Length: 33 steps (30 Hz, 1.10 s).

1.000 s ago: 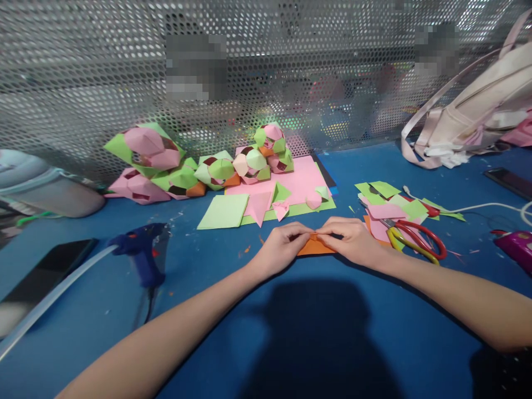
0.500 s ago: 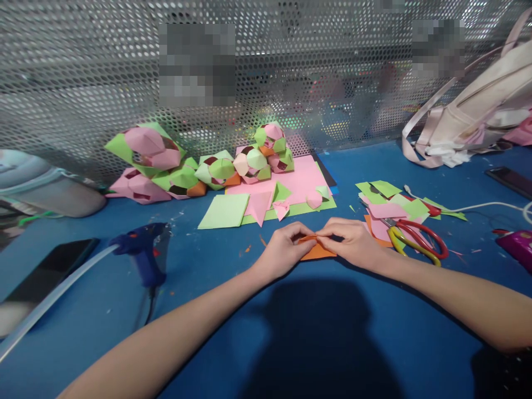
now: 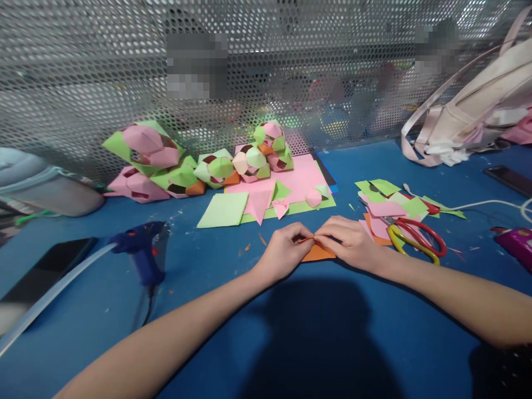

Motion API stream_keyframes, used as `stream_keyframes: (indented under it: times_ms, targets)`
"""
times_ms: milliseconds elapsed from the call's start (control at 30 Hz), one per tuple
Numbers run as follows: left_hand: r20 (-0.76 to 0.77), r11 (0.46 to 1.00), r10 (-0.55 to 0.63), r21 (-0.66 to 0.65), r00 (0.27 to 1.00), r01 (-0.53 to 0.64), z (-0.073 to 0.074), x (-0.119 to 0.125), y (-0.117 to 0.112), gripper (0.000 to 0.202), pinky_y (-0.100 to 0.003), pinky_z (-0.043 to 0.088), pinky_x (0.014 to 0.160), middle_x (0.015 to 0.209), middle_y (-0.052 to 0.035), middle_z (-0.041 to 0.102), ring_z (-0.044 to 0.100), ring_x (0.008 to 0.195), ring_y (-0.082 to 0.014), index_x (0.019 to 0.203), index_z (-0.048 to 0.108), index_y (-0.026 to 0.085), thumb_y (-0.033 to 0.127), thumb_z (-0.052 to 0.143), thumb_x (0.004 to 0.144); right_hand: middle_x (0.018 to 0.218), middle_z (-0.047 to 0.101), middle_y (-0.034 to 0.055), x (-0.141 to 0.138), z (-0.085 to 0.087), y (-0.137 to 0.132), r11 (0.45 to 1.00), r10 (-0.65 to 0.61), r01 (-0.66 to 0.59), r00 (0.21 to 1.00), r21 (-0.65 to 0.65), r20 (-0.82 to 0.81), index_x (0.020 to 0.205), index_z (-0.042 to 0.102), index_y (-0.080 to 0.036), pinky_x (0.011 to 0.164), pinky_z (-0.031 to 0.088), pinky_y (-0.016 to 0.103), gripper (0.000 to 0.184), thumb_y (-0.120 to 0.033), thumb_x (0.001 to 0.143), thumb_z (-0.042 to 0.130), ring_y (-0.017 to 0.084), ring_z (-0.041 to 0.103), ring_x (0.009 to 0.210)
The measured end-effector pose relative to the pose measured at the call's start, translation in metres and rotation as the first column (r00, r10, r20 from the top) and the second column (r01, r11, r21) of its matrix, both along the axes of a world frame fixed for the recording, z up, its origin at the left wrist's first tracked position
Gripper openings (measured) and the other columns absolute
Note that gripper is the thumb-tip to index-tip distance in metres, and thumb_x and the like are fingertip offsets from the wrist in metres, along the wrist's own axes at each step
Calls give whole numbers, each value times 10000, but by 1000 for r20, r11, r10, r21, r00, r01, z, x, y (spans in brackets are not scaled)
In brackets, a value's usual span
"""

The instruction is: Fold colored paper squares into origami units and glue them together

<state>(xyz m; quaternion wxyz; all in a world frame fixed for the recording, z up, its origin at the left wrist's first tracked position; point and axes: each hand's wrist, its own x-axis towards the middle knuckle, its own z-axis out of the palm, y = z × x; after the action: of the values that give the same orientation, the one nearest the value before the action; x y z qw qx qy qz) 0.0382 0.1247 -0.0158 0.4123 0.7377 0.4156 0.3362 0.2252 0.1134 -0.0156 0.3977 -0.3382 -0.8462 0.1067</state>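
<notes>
Both my hands meet at the middle of the blue table [image 3: 316, 332] over a small orange paper [image 3: 318, 254]. My left hand [image 3: 285, 248] pinches its upper edge with curled fingers. My right hand [image 3: 351, 241] pinches the same edge from the right, its fingertips touching those of the left. Most of the orange paper is hidden under my fingers; only a lower corner shows. Just beyond my hands lie pink and green sheets [image 3: 291, 185] with small folded pieces on them.
Folded pink and green paper balls [image 3: 216, 166] line the perforated metal screen [image 3: 124, 66]. A blue glue gun [image 3: 141, 252] and a dark phone [image 3: 45, 271] lie left. Scissors [image 3: 415, 235] on paper scraps lie right, with a white cable [image 3: 482, 205], a magenta object [image 3: 515, 244] and a pale bag [image 3: 477, 111].
My hands have drawn slightly closer together on the orange paper, and less of it shows below my fingers. Nothing else on the table has moved.
</notes>
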Motion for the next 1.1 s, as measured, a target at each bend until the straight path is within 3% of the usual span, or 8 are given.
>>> stream_keyframes:
  times_ms: [300,467,633,867,1000,1100]
  targets:
    - [35,999,42,18,999,-43,-1,0,3,71,-270,456,660,760,-34,637,574,709,-138,767,634,151,195,587,797,781,682,49,0,2,1,995,-76,73,996,-65,-48,849,678,-160,691,480,301,121,-212,869,571,146,601,723]
    - [81,997,74,13,994,-75,-2,0,4,88,-265,459,645,737,-28,628,572,693,-135,736,617,154,219,599,794,749,666,22,-2,4,1,979,-118,100,988,-178,-95,806,679,-188,693,484,293,148,-183,872,547,136,604,712]
    - [126,994,108,4,986,-109,-4,0,5,85,-255,462,652,756,-25,626,576,704,-130,759,609,152,228,605,796,836,650,32,-5,3,-1,959,-171,133,976,-250,-136,915,654,-180,694,476,284,100,-209,825,618,138,585,738]
    - [51,994,90,-58,995,-87,2,1,0,92,-242,461,622,764,-21,641,576,684,-128,828,635,151,231,606,793,749,629,0,-5,2,0,951,-190,148,972,-270,-139,782,634,-178,667,444,252,123,-118,841,544,118,580,702]
    - [15,998,36,49,999,-37,6,-1,0,178,-278,479,768,905,-47,687,616,839,-157,914,690,188,243,529,863,740,630,5,-3,2,2,946,-209,160,966,-281,-154,772,634,-177,655,442,257,117,-121,829,549,125,578,695]
    - [-14,992,37,120,999,-35,5,-3,2,214,-289,479,797,908,-48,700,625,855,-160,900,707,204,230,495,887,732,627,4,-2,3,2,940,-213,158,964,-303,-158,754,634,-176,645,438,256,124,-126,828,548,124,576,690]
